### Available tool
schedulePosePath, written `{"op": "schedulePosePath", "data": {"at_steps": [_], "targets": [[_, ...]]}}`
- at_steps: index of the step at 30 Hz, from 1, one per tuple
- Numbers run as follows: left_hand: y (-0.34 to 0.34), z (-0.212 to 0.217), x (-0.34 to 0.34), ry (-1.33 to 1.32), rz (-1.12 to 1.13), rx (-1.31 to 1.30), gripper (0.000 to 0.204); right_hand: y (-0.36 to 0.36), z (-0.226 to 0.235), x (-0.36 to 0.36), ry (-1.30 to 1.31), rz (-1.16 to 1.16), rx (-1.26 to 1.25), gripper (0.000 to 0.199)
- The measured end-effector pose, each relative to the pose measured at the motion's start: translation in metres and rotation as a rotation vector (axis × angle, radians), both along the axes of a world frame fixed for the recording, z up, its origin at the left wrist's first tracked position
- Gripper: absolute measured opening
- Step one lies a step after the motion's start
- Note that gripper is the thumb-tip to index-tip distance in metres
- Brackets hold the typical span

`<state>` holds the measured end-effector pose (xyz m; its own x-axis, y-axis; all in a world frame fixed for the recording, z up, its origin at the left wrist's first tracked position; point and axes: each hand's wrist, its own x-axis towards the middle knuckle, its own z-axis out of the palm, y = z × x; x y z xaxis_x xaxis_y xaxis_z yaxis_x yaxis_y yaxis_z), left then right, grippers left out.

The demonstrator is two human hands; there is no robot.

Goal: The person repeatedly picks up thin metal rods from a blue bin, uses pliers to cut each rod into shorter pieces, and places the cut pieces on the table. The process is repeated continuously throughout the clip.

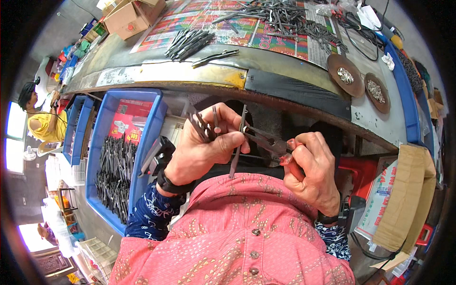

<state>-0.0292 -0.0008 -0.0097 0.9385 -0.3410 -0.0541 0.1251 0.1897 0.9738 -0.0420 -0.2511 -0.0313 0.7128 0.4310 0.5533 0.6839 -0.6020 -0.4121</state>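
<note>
My left hand [202, 151] is closed around several thin dark strips [201, 127]. Between its thumb and fingers it also pinches one longer dark strip [235, 161], which stands nearly upright in front of my lap. My right hand [313, 173] grips a pair of pliers [267, 142] by its red handles. The jaws point left and reach the pinched strip beside my left fingertips. Whether they bite on it I cannot tell. A small pale bit shows near the jaw tips.
A worktable [209, 78] runs across in front, carrying a bundle of dark strips [190, 43], a larger heap [285, 19] and two brown bowls [350, 86] [381, 102] of small silvery parts. At left stands a blue crate [158, 105] of strips; farther left, a person in yellow [52, 124].
</note>
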Motion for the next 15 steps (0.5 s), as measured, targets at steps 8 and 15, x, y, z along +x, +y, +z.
{"op": "schedulePosePath", "data": {"at_steps": [8,15], "targets": [[-0.004,-0.001,0.0,-1.112,0.131,0.69,0.025,-0.017,-0.012,0.006,1.039,0.46,0.432,0.016],[-0.005,0.0,0.021,-1.139,0.123,0.895,0.032,-0.008,-0.017,0.006,0.605,0.241,0.365,0.022]]}}
